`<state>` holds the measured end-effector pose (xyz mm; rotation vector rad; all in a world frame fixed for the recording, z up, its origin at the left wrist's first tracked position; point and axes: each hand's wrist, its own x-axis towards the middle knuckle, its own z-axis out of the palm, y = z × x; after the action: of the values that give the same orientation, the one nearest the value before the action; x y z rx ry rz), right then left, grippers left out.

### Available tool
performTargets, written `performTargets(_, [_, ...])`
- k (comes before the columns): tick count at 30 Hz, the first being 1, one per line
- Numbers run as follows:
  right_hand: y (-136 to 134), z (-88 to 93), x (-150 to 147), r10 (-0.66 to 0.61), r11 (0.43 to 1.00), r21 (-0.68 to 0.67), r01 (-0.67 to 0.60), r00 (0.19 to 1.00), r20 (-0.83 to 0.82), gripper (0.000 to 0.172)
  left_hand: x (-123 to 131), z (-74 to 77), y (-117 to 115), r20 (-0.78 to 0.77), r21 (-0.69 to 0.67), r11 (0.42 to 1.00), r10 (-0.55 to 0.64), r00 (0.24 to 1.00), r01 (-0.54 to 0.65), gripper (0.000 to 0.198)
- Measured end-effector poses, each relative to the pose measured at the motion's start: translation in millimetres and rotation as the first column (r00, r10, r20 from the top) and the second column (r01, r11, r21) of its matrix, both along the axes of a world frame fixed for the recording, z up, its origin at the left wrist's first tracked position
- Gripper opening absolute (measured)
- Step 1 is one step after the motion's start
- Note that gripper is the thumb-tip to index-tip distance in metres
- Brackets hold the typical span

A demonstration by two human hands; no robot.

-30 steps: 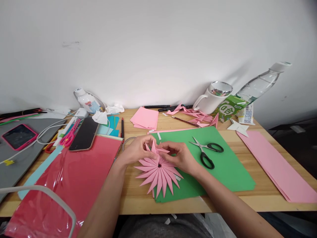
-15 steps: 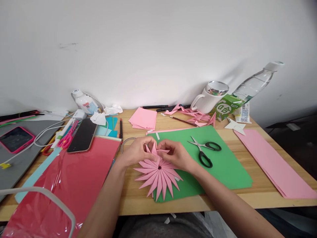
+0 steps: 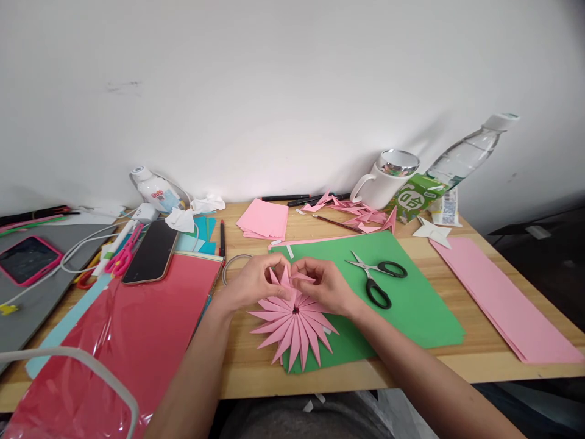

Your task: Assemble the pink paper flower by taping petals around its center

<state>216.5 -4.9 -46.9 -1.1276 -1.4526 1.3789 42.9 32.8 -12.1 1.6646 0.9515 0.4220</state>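
Note:
A pink folded-paper star (image 3: 292, 335) with many narrow points and a small hole at its centre is held over the table's front part, above the left edge of a green paper stack (image 3: 411, 305). My left hand (image 3: 262, 281) pinches the far side of the star between thumb and fingers. Close beside it, my right hand (image 3: 323, 283) grips neighbouring points on the far right side. The fingers of both hands hide part of the folds there. Black-handled scissors (image 3: 378, 275) lie spread on the green paper, right of my right hand.
Pink paper squares (image 3: 264, 219) and folded pink pieces (image 3: 361, 212) lie at the back. A white mug (image 3: 384, 183), a green box (image 3: 415, 198) and a tilted bottle (image 3: 466, 152) stand back right. Pink strips (image 3: 507, 305) lie right; a phone (image 3: 152, 251) and red paper (image 3: 137, 329) left.
Almost nothing differs. The view has shifted very slightly; both hands keep their hold on the same far side of the paper star.

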Motion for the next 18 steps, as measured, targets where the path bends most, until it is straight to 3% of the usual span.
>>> performTargets(8, [1.1, 0.9, 5.6, -0.055, 0.998, 0.006, 0.055, 0.998, 0.034, 0.011, 0.6, 6.7, -0.2, 0.018, -0.033, 0.999, 0.014, 1.0, -0.014, 0.026])
performTargets(13, [1.8, 4.4, 6.8, 0.026, 0.997, 0.077, -0.029, 0.999, 0.038, 0.011, 0.1, 8.3, -0.8, -0.001, -0.065, 0.997, 0.042, 0.999, -0.042, 0.027])
performTargets(18, [1.6, 6.1, 6.8, 0.022, 0.999, 0.035, -0.022, 1.0, 0.008, 0.018, 3.5, 4.8, -1.6, -0.032, -0.009, 0.998, 0.062, 0.998, -0.062, 0.028])
